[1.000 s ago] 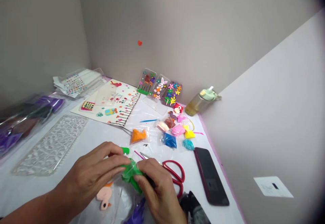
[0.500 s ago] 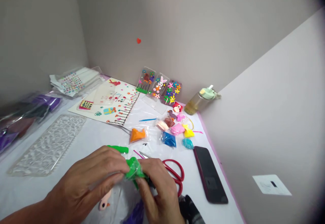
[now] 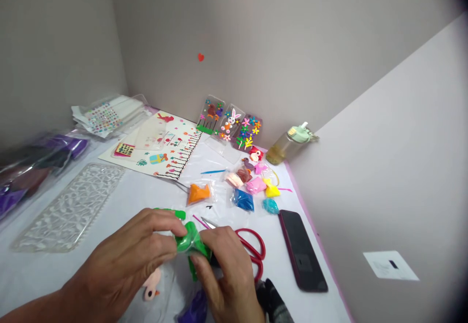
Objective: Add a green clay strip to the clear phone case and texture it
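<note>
Between my two hands is a clear plastic packet of green modelling clay (image 3: 190, 239). My left hand (image 3: 133, 254) pinches its left side with thumb and fingers. On the right side, my right hand (image 3: 230, 269) grips the same packet. Behind my left fingers lies a green clay strip (image 3: 179, 213), partly hidden. Below the hands, a pale pink clay bird figure (image 3: 151, 286) rests on a clear sheet, beside a purple packet (image 3: 194, 308). Red-handled scissors (image 3: 252, 242) lie just beyond my right hand, which covers part of them.
Clay packets in orange (image 3: 199, 193), blue (image 3: 243, 199) and other colours lie ahead. At right is a dark phone (image 3: 303, 250); a bottle (image 3: 288, 143) stands near the wall beside decorated phone cases (image 3: 229, 122). A textured clear mat (image 3: 69, 208) and a painted sheet (image 3: 175, 137) lie left.
The green packet has been turned and squeezed between my fingers, and its plastic looks flatter. Both hands stay in nearly the same place.
</note>
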`<control>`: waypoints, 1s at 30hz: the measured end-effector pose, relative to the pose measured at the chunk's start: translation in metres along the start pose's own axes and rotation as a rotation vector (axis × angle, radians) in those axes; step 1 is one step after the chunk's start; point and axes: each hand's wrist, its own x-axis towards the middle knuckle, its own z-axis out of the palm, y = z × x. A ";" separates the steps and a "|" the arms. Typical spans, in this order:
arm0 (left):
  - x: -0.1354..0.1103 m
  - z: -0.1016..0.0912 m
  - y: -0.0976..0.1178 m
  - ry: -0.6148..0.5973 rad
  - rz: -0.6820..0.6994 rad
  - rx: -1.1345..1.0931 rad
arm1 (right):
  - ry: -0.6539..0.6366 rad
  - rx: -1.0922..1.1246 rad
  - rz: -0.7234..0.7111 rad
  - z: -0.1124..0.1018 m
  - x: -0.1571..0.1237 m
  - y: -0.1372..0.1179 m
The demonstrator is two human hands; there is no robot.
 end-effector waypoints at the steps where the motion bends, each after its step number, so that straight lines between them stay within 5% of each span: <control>1: 0.001 0.000 -0.001 -0.013 0.026 -0.004 | 0.006 0.000 -0.007 0.000 0.000 0.000; 8: -0.006 -0.002 -0.007 -0.159 0.087 0.010 | 0.022 -0.065 -0.001 -0.001 -0.002 -0.003; 13: -0.019 -0.002 -0.007 -0.191 0.064 0.074 | -0.214 0.175 0.103 -0.008 -0.014 -0.004; 16: -0.017 0.002 0.001 -0.092 0.089 0.071 | -0.356 0.289 0.246 -0.008 -0.024 0.001; 20: -0.003 0.003 0.010 0.023 0.062 0.074 | -0.241 0.339 0.400 -0.001 -0.031 0.006; 30: 0.010 -0.002 0.004 -0.171 0.105 -0.126 | -0.136 0.191 0.119 -0.004 -0.011 -0.005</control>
